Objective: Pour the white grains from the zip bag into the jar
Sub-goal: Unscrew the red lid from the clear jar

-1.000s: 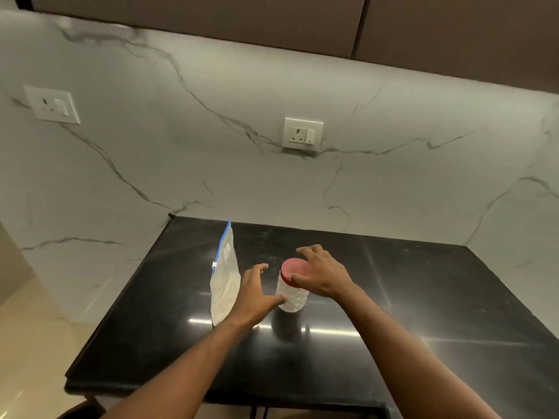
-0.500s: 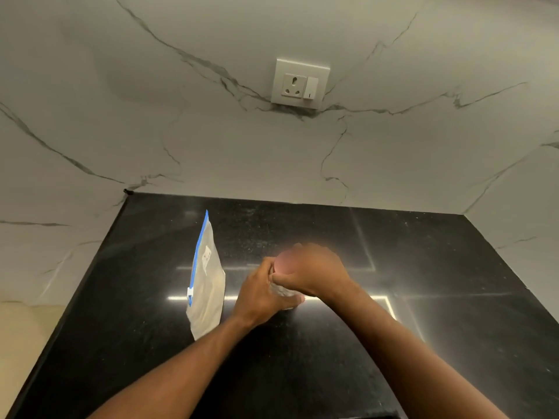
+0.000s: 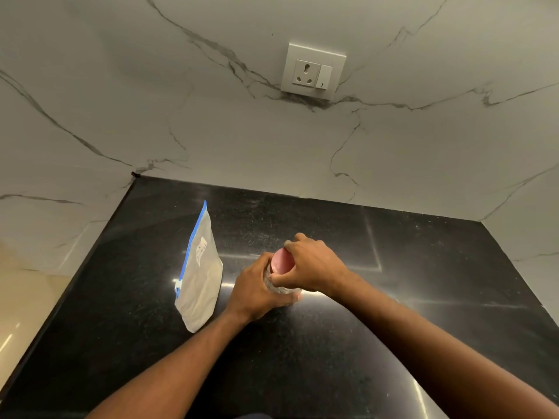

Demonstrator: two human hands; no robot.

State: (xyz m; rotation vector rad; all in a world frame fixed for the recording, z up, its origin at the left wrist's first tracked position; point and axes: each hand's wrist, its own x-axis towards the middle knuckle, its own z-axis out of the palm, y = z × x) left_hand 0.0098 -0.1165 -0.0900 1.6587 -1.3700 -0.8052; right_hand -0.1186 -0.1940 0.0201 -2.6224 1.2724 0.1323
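A clear plastic jar (image 3: 279,289) with a red lid (image 3: 282,261) stands on the black countertop (image 3: 393,297). My left hand (image 3: 257,293) wraps around the jar's body from the left. My right hand (image 3: 314,264) grips the red lid from the right and above, fingers curled around its rim. Most of the jar is hidden by both hands. Left of the jar stands a zip bag (image 3: 199,276) with a blue zipper strip and a white slider, holding white grains; nothing touches it.
Marble walls close in the counter at the back and both sides. A wall socket with a switch (image 3: 313,72) sits on the back wall. The counter's left edge drops to a beige floor (image 3: 18,313).
Both hands reached the jar and closed on it, the left on its body and the right on the lid. The camera moved closer and tilted down. The bag has not moved.
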